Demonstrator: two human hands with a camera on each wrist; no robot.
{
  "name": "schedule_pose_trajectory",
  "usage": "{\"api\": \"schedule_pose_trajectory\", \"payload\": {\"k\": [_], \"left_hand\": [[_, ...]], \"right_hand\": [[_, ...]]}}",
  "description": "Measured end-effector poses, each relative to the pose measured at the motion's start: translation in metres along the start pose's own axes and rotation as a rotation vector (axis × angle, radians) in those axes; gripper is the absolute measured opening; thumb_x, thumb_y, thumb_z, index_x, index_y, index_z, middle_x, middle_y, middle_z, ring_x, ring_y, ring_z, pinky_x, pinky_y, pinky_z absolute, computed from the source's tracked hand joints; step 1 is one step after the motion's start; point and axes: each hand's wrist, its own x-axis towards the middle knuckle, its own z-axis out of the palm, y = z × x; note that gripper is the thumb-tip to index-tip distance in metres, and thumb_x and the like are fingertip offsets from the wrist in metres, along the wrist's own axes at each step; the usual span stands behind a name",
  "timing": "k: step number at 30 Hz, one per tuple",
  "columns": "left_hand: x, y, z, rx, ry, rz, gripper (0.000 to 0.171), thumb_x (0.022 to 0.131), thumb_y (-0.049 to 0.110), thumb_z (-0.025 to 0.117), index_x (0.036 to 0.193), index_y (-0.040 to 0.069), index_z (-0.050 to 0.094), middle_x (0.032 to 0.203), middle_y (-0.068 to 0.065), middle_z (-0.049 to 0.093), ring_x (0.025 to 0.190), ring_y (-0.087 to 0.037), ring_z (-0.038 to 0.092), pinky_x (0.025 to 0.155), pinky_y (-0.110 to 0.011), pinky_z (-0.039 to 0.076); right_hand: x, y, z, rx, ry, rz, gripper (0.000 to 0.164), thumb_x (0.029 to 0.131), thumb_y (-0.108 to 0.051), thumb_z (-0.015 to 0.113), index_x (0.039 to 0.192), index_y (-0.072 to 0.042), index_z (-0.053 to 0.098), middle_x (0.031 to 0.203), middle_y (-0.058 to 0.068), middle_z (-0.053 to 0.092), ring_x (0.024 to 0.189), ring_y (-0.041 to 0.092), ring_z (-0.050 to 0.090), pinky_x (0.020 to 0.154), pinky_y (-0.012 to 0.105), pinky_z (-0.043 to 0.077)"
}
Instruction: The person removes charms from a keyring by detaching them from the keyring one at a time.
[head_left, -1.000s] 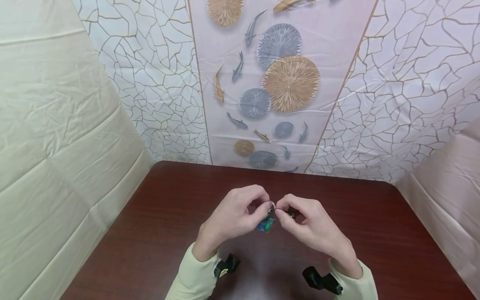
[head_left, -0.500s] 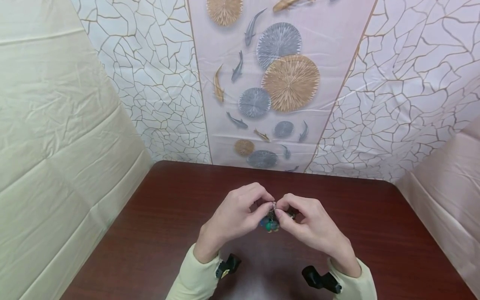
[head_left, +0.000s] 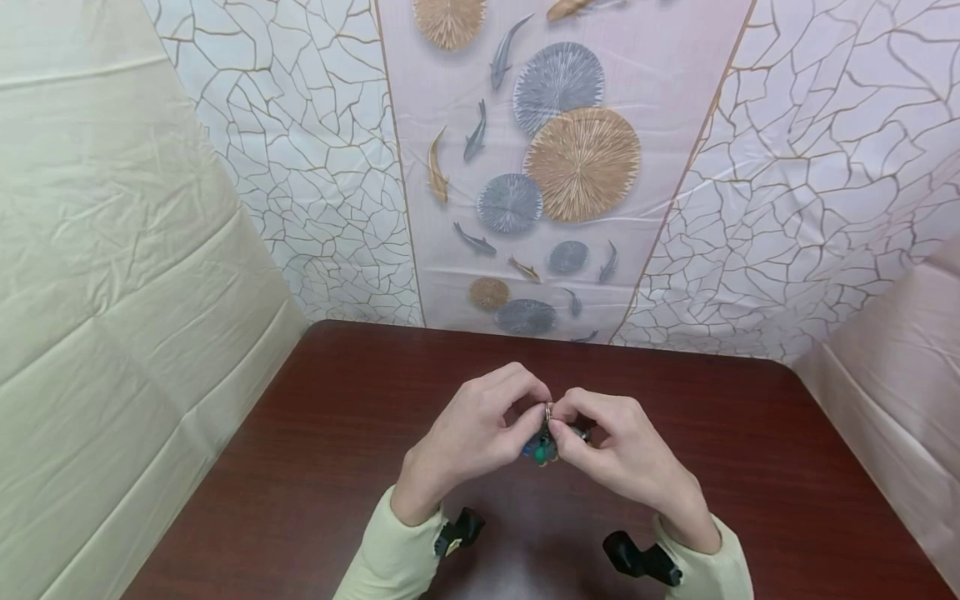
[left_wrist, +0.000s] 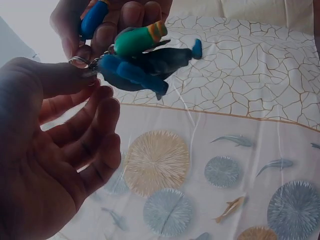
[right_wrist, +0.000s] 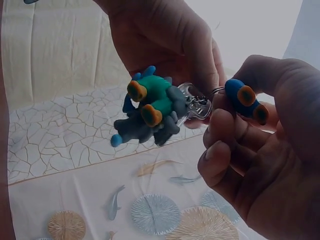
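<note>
A keychain ring (head_left: 548, 412) sits between the fingertips of both hands, held over the table. My left hand (head_left: 480, 425) pinches it between thumb and index finger from the left. From the right, my right hand (head_left: 618, 437) pinches at the same ring with thumb and index finger. A grey figurine (right_wrist: 145, 122) with green legs, orange feet and blue bits hangs from a short chain beside the ring. In the right wrist view, a smaller blue charm (right_wrist: 242, 100) with orange ends lies against the right fingers. The other fingers of my left hand (left_wrist: 60, 145) are loosely bent.
The dark brown table (head_left: 360, 375) lies under both hands. Behind it hangs a patterned cloth (head_left: 517, 250) with fish and round leaf prints. Pale cloth walls (head_left: 135, 292) stand at the sides. Black wrist cameras (head_left: 637, 558) sit at both sleeves.
My left fingertips have shifted slightly right, closer to the right ones. The ring has turned to a more upright stance, and the hanging figurine has moved a little rightward.
</note>
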Motion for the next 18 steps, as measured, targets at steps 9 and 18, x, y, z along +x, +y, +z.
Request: {"api": "schedule_pose_trajectory", "payload": {"k": [9, 18], "left_hand": [[0.0007, -0.0004, -0.0011, 0.045, 0.057, 0.080, 0.009, 0.088, 0.004, 0.065, 0.092, 0.012, 0.064, 0.087, 0.004, 0.063, 0.075, -0.003, 0.056, 0.070, -0.009, 0.046], [0.0001, 0.0002, -0.0012, 0.032, 0.098, 0.064, 0.010, 0.087, 0.002, 0.064, 0.087, 0.012, 0.062, 0.084, 0.004, 0.065, 0.072, -0.002, 0.057, 0.068, -0.008, 0.045]], "right_hand": [[0.0005, 0.0003, -0.0010, -0.022, 0.003, 0.022, 0.027, 0.084, 0.005, 0.065, 0.086, -0.021, 0.062, 0.074, -0.014, 0.060, 0.065, -0.003, 0.054, 0.049, 0.011, 0.042], [0.0000, -0.0002, -0.0006, -0.031, 0.009, -0.014, 0.027, 0.083, 0.006, 0.066, 0.087, -0.021, 0.062, 0.072, -0.013, 0.058, 0.064, -0.003, 0.053, 0.050, 0.009, 0.040]]}}
